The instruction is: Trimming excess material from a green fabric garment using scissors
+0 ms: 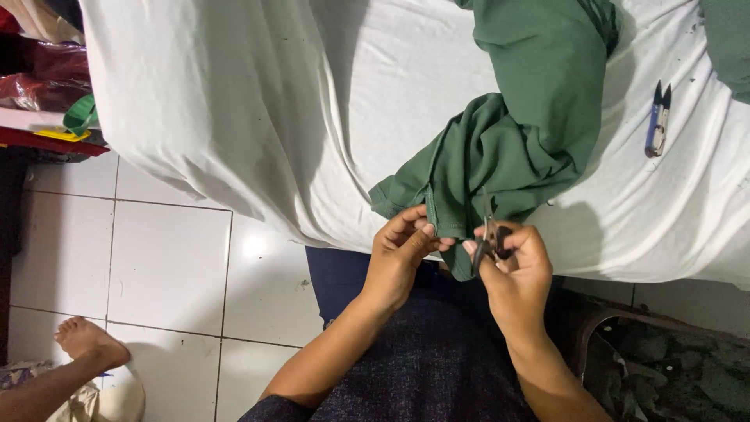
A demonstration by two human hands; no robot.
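A dark green garment lies bunched on a surface covered by a white sheet, one seamed edge hanging over the near side. My left hand pinches that hanging edge between thumb and fingers. My right hand is closed around a small thread snipper, its blades pointing up at the cloth edge just right of my left fingers. Both hands meet at the hem, above my lap.
A second blue-and-silver snipper lies on the sheet at the right. More green cloth sits at the top right corner. White floor tiles lie to the left, with another person's bare foot at the lower left.
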